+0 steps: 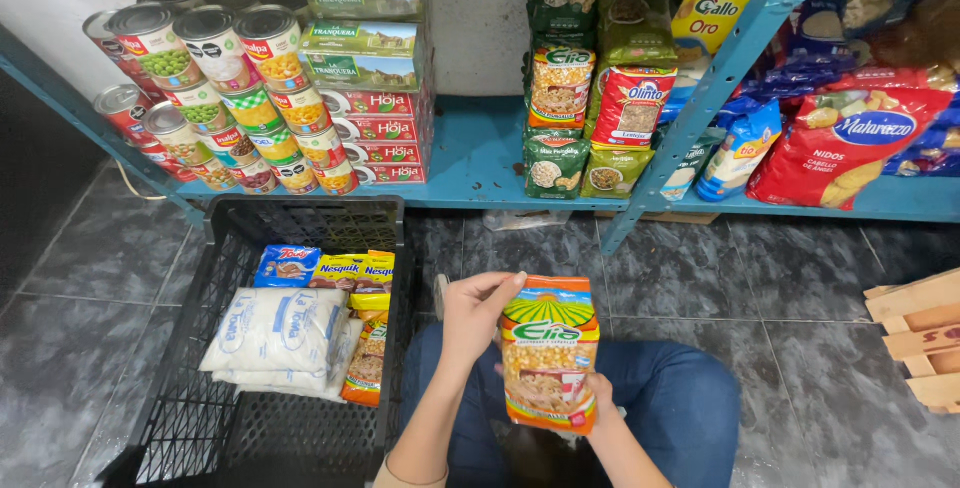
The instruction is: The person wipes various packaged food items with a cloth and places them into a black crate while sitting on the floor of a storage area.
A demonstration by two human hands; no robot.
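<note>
An orange and green bag of dried kernels [549,353] stands upright over my lap, held by both hands. My left hand [474,315] grips its top left corner, thumb against the upper edge. My right hand [600,395] holds it from below at the bottom right, mostly hidden behind the bag. To my left a black plastic crate [200,418] sits on the floor with white sacks [278,333], yellow packets [362,273] and another orange bag [368,360] inside.
A blue metal shelf [480,163] runs across the back. It carries stacked tins [230,88], flat boxes [375,128], bags of grain [560,88] and red pasta bags [850,143]. A wooden pallet corner [920,338] lies at right on the dark tiled floor.
</note>
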